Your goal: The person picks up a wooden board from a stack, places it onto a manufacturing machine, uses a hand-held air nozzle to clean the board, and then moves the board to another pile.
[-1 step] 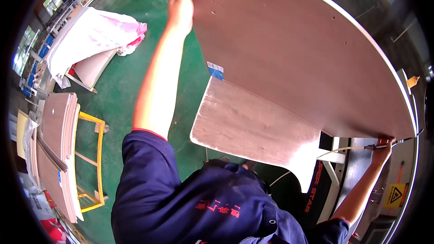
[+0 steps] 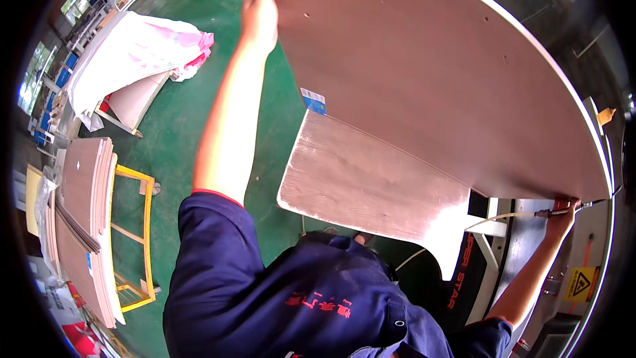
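The person's left hand (image 2: 260, 20) clasps the left edge of a large, flat brown panel (image 2: 424, 79), its fingers partly hidden. The right hand (image 2: 562, 217), at the panel's near right corner, is closed around a slim black-and-silver tool (image 2: 542, 213). The panel overlaps a rectangular wood-grained board (image 2: 374, 176); 1 blue-and-white rectangular label (image 2: 314, 101) marks its edge.
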### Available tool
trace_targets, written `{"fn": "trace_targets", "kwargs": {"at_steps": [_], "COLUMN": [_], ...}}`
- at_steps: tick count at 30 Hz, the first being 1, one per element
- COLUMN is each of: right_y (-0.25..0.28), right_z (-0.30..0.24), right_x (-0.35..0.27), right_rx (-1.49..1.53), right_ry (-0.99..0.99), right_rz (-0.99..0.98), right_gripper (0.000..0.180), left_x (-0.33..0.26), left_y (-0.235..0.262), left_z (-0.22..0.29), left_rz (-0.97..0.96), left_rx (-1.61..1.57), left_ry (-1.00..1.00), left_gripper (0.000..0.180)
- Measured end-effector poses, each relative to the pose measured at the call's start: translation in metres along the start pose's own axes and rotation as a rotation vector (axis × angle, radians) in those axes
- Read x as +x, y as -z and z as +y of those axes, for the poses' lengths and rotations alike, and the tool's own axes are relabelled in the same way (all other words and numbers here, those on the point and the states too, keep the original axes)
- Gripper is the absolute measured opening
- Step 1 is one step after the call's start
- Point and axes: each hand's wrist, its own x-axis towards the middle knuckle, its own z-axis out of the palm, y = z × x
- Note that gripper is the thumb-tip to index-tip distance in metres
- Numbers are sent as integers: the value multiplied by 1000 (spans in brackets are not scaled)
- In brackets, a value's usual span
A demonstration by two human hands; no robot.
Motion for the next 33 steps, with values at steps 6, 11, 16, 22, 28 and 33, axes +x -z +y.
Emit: {"fn": "trace_targets", "kwargs": {"at_steps": [6, 11, 16, 22, 28, 33], "right_y": [31, 4, -52, -16, 1, 33], "right_z": [36, 56, 57, 68, 112, 173], "right_x": [5, 16, 20, 38, 38, 43], "right_rx": [-142, -1, -267, -704, -1018, -1060], "right_ry": [-72, -96, -77, -234, -495, -473], "right_rz": [-87, -33, 408, 486, 404, 353], "right_gripper": [37, 28, 18, 35, 32, 24], "left_x": [-63, -72, -89, -136, -198, -215], "left_y": [41, 41, -9, -9, -20, -22], "left_z": [-108, -142, -111, -127, -141, -154], "left_rz": [134, 306, 363, 280, 217, 182], "left_rx": [126, 256, 253, 561, 826, 1014], "left_ry": [368, 368, 344, 576, 783, 816], "left_gripper": [90, 100, 87, 83, 73, 66]}}
